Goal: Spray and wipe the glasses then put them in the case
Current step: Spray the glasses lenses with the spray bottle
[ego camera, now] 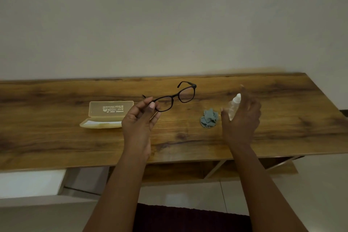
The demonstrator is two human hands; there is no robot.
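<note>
Nearest, two bare forearms reach over the front edge of the wooden desk (56,149). The left hand (138,122) pinches the black glasses (174,98) at one end of the frame, holding them above the desk with the arms unfolded. The right hand (243,118) is wrapped around a small clear spray bottle (234,106), its white top tilted toward the glasses. Between the hands a crumpled grey cloth (209,118) lies on the desk. Left of the left hand sits the yellowish case (107,117), lid open. Behind the desk stands a plain wall (169,20).
</note>
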